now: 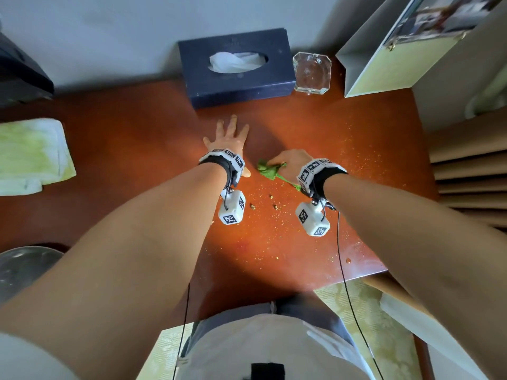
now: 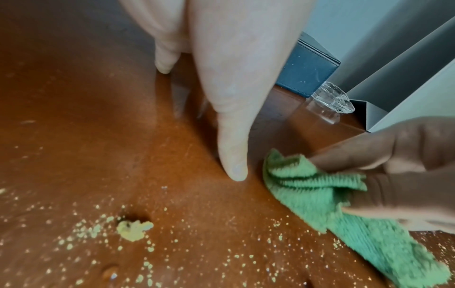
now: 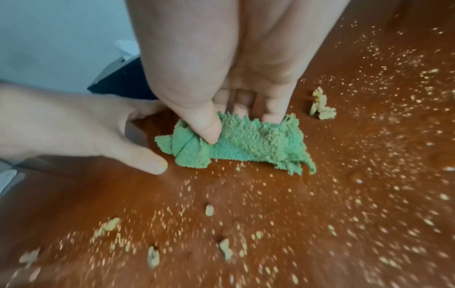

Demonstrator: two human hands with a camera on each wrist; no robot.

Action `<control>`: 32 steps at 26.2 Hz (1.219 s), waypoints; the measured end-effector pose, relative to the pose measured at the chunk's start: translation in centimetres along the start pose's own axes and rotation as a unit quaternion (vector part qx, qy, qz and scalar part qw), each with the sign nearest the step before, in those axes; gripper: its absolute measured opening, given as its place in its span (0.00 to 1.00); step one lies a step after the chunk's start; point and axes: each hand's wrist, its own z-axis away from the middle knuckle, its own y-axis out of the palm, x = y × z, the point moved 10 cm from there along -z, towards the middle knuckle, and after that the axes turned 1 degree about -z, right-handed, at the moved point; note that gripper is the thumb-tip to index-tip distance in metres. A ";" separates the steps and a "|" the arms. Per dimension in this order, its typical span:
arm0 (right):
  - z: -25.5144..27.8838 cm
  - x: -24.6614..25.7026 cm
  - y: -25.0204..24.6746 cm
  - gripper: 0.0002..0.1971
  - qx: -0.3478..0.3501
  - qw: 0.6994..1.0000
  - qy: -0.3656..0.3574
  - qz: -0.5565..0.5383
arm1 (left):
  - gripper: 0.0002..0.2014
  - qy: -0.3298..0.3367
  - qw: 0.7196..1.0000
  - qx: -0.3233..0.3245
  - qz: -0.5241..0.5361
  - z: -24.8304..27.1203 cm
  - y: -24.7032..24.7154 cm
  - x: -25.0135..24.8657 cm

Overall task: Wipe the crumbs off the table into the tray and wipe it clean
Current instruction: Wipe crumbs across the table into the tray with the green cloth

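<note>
My right hand (image 1: 288, 163) grips a bunched green cloth (image 1: 267, 170) (image 3: 246, 144) (image 2: 320, 194) and holds it down on the reddish-brown table (image 1: 137, 149), thumb and fingers curled round it. My left hand (image 1: 229, 138) lies flat on the table just left of the cloth, fingers spread and straight, its thumb (image 2: 234, 161) close to the cloth's edge. Yellowish crumbs (image 1: 274, 207) (image 3: 320, 107) (image 2: 133, 230), several larger bits and fine dust, are scattered in front of and to the right of the hands. A clear glass tray (image 1: 311, 72) stands at the back of the table.
A dark blue tissue box (image 1: 236, 67) sits against the wall behind the hands, next to the glass tray. A pale paper bag (image 1: 384, 56) stands at the back right. A folded whitish-green towel (image 1: 30, 154) lies at the left edge. The table's near edge (image 1: 356, 275) is close to my body.
</note>
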 end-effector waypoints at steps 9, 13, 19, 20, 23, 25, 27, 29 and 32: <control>1.4 0.7 3.3 0.24 0.057 0.998 -0.017 0.038 | 0.61 0.006 1.000 -0.020 0.008 0.6 0.4 0.0; 2.3 -1.7 0.3 0.20 -0.015 0.994 0.049 -0.096 | 0.53 -0.018 0.999 -0.031 -0.009 1.0 0.0 -0.9; 5.0 -8.7 -4.3 0.20 -0.091 0.959 0.129 -0.234 | 0.41 0.034 0.998 -0.053 -0.024 0.9 -2.5 -6.2; 5.4 -9.9 -4.9 0.19 -0.102 0.952 0.142 -0.250 | 0.41 0.045 0.997 -0.052 -0.024 0.7 -2.8 -7.4; 7.0 -13.6 -6.9 0.16 -0.169 0.924 0.184 -0.290 | 0.42 0.062 0.997 -0.038 -0.026 0.1 -3.2 -10.4; 8.3 -16.5 -8.6 0.13 -0.212 0.906 0.213 -0.297 | 0.43 0.067 0.997 -0.033 -0.035 -0.5 -3.2 -12.6; 9.0 -18.6 -9.9 0.10 -0.233 0.897 0.228 -0.299 | 0.45 0.068 0.996 -0.030 -0.044 -1.1 -3.1 -14.2; 9.3 -20.5 -11.2 0.12 -0.257 0.893 0.235 -0.286 | 0.48 0.062 0.996 -0.022 -0.054 -1.6 -2.6 -15.2; 9.0 -23.2 -13.0 0.17 -0.290 0.883 0.236 -0.284 | 0.56 0.028 0.998 -0.004 -0.052 -2.2 -1.7 -15.5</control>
